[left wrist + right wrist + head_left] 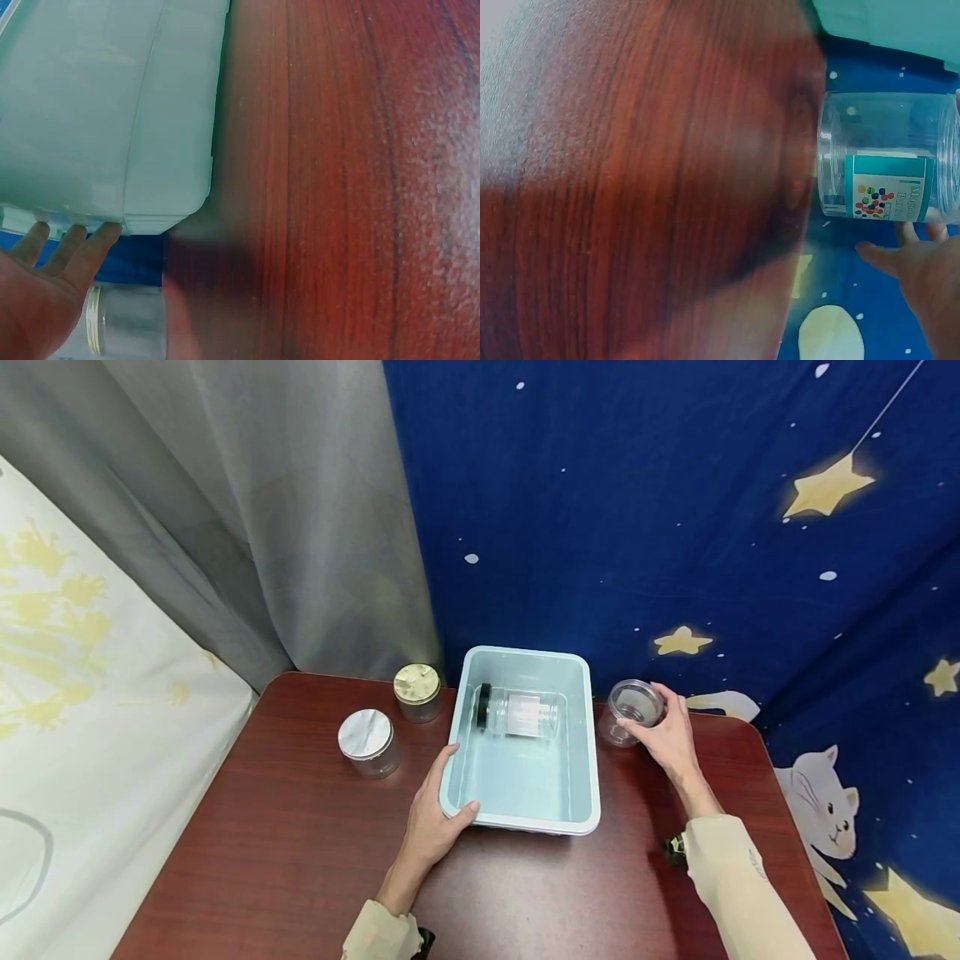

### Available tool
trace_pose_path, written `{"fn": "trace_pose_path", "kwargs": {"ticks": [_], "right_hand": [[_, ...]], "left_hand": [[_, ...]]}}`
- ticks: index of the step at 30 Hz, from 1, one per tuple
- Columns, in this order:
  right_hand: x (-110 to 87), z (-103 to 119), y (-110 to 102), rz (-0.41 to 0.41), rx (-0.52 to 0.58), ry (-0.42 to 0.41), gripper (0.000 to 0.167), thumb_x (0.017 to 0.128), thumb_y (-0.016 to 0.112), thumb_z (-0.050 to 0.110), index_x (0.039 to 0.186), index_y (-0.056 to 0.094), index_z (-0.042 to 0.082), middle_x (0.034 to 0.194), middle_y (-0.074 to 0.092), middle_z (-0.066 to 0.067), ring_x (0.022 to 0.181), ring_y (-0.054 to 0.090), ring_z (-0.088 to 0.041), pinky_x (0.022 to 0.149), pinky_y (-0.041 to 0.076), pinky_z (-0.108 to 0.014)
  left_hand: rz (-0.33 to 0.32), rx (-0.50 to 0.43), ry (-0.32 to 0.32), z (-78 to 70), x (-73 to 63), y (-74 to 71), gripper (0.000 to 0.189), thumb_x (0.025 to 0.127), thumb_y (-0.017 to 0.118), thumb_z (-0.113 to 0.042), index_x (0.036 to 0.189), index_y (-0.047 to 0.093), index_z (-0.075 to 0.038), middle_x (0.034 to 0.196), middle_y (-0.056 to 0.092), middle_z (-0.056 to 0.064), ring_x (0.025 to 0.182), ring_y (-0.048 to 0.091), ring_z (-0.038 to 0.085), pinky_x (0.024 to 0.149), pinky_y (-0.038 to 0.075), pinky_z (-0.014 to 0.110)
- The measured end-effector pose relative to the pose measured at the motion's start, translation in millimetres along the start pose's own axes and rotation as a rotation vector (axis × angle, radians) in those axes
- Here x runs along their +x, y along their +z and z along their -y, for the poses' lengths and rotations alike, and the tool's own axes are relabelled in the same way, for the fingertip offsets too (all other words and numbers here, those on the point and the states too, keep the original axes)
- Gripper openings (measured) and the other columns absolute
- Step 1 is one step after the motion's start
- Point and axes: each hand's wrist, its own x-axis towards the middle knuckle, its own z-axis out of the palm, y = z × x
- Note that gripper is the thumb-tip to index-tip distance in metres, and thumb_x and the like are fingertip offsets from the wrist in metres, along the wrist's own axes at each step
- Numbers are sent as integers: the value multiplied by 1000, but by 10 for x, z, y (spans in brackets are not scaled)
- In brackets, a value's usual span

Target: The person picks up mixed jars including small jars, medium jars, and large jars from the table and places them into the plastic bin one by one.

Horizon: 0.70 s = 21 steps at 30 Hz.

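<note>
A light blue plastic bin [525, 785] stands on the table, with a clear black-lidded jar [534, 714] lying on its side inside. My left hand [433, 818] grips the bin's near left corner, thumb over the front rim and fingers along the left wall; in the left wrist view the fingertips [109, 229] press against that wall. To the right of the bin, my right hand [670, 737] holds a clear lidless jar [621, 731] between thumb and fingers, mouth up. The right wrist view shows the jar's teal and white label [889, 187] with small coloured balls printed on it.
Left of the bin stand two clear jars: one with a silver lid [367, 735], the other with a gold-toned lid [417, 685] near the back edge. Behind the brown wooden table [285, 852] hang a grey curtain [330, 527] and a blue starry curtain [637, 510].
</note>
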Motion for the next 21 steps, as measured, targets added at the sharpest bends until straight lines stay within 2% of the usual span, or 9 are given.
{"fn": "trace_pose_path", "kwargs": {"ticks": [8, 16, 21], "right_hand": [[-60, 140, -80, -34, 17, -1, 96, 70, 91, 25, 150, 38, 12, 131, 43, -16, 118, 48, -31, 93, 36, -28], [-110, 243, -140, -86, 27, -69, 86, 69, 92, 23, 143, 49, 15, 120, 44, -10, 107, 49, -22, 85, 37, -18], [-115, 291, -157, -107, 42, -99, 89, 68, 92, 19, 145, 48, 17, 121, 44, -9, 110, 49, -22, 85, 36, -17]], "left_hand": [[-5, 2, 2, 8, 2, 6, 89, 75, 77, -21, 151, 35, -39, 149, 47, 1, 134, 45, 20, 101, 39, 56], [-3, 0, 10, 6, 2, 11, 88, 76, 76, -20, 152, 34, -37, 149, 47, 2, 134, 45, 21, 100, 40, 57], [-1, -8, -6, -11, -4, 4, 88, 76, 77, -20, 151, 35, -38, 148, 48, 2, 133, 47, 20, 100, 39, 56]]}}
